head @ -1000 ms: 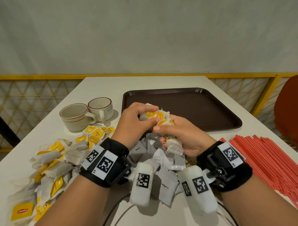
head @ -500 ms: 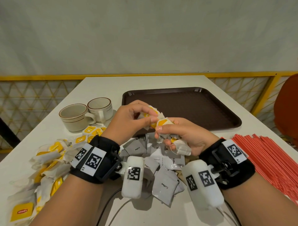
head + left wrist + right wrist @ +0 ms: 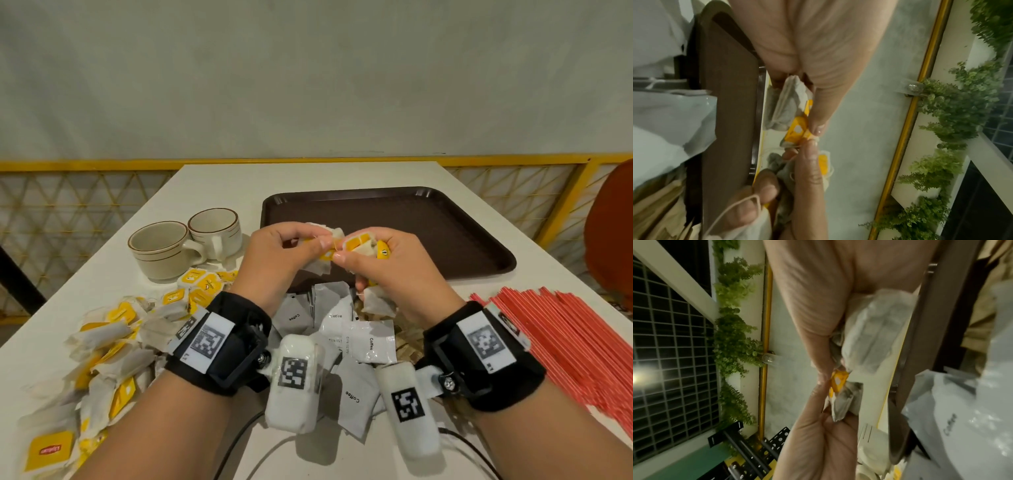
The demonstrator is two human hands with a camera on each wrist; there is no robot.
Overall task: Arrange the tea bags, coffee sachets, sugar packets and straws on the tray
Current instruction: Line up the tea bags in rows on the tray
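Both hands meet above the near edge of the brown tray (image 3: 445,233), sharing a bunch of tea bags (image 3: 356,245). The left hand (image 3: 277,260) pinches one bag at 9 o'clock of the bunch; the right hand (image 3: 394,270), at 3 o'clock, curls round several more. Coffee sachets (image 3: 370,339) lie at 6 o'clock beneath them.

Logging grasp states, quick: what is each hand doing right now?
Left hand: closed, pinching tea bags.
Right hand: closed, holding a bunch of the tea bags.
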